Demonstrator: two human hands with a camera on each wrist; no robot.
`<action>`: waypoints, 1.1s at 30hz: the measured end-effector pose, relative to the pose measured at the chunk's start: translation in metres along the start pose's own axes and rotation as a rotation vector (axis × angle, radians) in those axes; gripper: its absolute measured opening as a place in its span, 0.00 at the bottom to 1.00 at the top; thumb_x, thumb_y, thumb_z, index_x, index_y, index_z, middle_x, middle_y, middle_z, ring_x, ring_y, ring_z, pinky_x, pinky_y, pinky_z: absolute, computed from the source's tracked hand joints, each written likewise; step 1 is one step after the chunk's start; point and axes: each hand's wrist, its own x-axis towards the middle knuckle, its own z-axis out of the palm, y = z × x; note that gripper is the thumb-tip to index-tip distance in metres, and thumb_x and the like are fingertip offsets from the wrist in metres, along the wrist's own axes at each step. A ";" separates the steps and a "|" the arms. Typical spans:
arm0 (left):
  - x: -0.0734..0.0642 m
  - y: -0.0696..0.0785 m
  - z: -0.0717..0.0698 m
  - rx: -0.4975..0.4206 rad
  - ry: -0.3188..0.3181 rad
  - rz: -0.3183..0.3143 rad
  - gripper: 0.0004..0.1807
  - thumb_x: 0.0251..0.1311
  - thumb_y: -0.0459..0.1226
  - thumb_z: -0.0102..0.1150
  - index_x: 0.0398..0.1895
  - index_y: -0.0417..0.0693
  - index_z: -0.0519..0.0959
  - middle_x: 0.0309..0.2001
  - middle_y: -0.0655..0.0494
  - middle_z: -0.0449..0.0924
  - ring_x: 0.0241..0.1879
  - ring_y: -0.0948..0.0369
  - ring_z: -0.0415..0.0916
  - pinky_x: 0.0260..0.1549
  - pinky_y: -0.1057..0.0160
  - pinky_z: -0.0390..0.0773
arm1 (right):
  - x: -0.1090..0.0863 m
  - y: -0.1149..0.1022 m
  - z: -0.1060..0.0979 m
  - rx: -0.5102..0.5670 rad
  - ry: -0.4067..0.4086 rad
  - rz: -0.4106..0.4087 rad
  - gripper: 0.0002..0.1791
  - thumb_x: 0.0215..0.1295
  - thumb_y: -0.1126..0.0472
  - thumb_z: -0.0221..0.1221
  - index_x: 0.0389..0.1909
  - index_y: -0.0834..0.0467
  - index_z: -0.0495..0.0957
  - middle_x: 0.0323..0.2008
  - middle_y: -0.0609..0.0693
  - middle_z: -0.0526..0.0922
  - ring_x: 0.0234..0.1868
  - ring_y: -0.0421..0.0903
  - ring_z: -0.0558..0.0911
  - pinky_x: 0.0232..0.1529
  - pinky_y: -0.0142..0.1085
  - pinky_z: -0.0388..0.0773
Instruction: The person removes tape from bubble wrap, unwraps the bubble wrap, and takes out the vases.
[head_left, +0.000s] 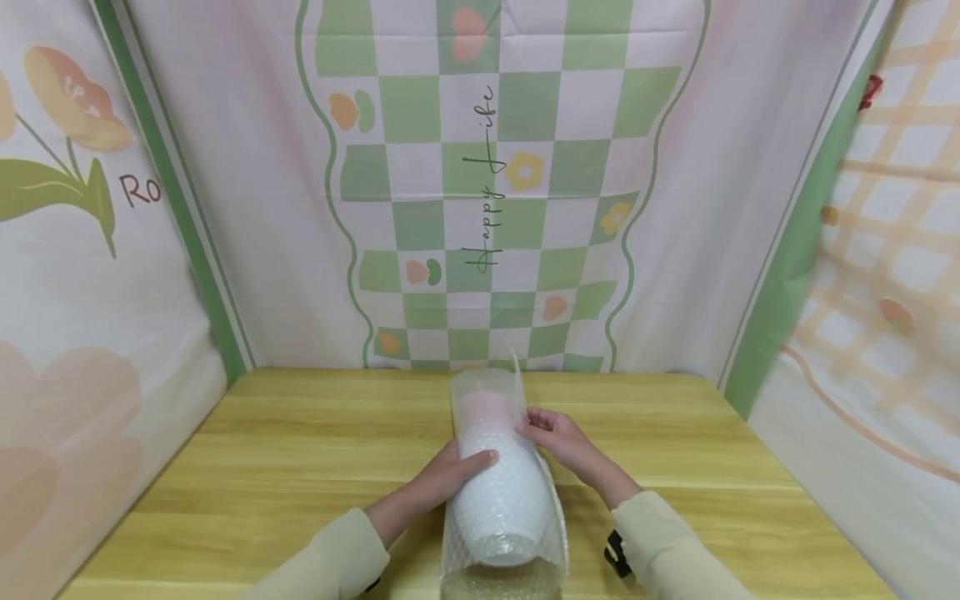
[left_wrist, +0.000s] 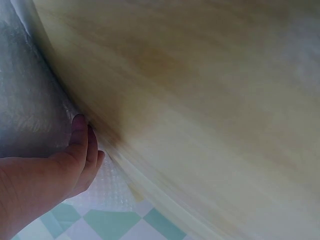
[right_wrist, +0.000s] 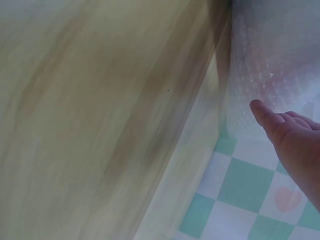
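A vase-shaped object (head_left: 501, 492), white with a pink far part, lies on the table inside clear bubble wrap (head_left: 486, 381). My left hand (head_left: 442, 475) grips its left side, thumb across the top; in the left wrist view the fingers (left_wrist: 82, 150) bend against the wrapped side. On the right, my right hand (head_left: 561, 442) pinches the loose edge of the wrap near the pink part. The right wrist view shows a fingertip (right_wrist: 256, 106) against the bubble wrap (right_wrist: 245, 90). The wrap extends past the object at both ends.
The wood-grain table (head_left: 315, 417) runs back to a hanging cloth (head_left: 525, 217) with green and white checks. Printed cloths also hang on the left (head_left: 82, 317) and right (head_left: 877, 275). A black strap piece (head_left: 617, 554) shows beside the right sleeve.
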 end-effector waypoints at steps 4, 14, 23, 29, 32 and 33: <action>0.000 0.001 0.000 0.005 0.007 -0.006 0.39 0.64 0.53 0.57 0.68 0.36 0.60 0.51 0.44 0.75 0.48 0.51 0.77 0.46 0.50 0.78 | 0.000 -0.001 0.002 -0.002 0.002 0.002 0.35 0.70 0.55 0.57 0.66 0.77 0.59 0.64 0.71 0.66 0.65 0.64 0.66 0.63 0.53 0.65; -0.002 0.001 0.002 0.007 0.012 -0.007 0.39 0.64 0.53 0.57 0.68 0.36 0.59 0.53 0.44 0.74 0.49 0.51 0.76 0.47 0.50 0.78 | 0.001 0.003 0.000 0.030 -0.019 -0.011 0.34 0.69 0.58 0.58 0.66 0.77 0.60 0.64 0.71 0.66 0.65 0.64 0.67 0.63 0.52 0.66; -0.002 0.001 0.002 0.007 0.025 -0.004 0.38 0.65 0.52 0.57 0.67 0.36 0.60 0.51 0.45 0.75 0.47 0.52 0.76 0.46 0.51 0.78 | 0.004 0.005 0.000 0.042 -0.022 -0.001 0.33 0.68 0.61 0.57 0.66 0.77 0.59 0.64 0.71 0.66 0.65 0.64 0.67 0.63 0.52 0.66; -0.001 -0.001 0.002 -0.004 0.019 0.011 0.36 0.65 0.50 0.57 0.67 0.36 0.61 0.51 0.46 0.75 0.47 0.52 0.76 0.45 0.52 0.78 | 0.006 0.004 0.001 0.040 -0.004 0.011 0.32 0.67 0.63 0.57 0.65 0.77 0.61 0.63 0.70 0.68 0.64 0.63 0.68 0.62 0.51 0.67; -0.001 -0.001 0.002 -0.002 0.022 0.009 0.36 0.65 0.51 0.57 0.67 0.36 0.61 0.51 0.46 0.75 0.47 0.52 0.76 0.46 0.51 0.78 | 0.007 0.004 0.001 0.021 0.005 0.010 0.31 0.66 0.63 0.57 0.64 0.77 0.62 0.62 0.70 0.69 0.64 0.62 0.68 0.62 0.50 0.68; 0.000 -0.002 0.002 0.000 0.024 0.008 0.36 0.65 0.51 0.57 0.67 0.36 0.60 0.51 0.46 0.75 0.48 0.52 0.76 0.46 0.51 0.78 | 0.007 0.004 0.002 0.017 0.011 0.011 0.31 0.66 0.63 0.57 0.64 0.77 0.63 0.62 0.70 0.69 0.64 0.62 0.68 0.62 0.50 0.68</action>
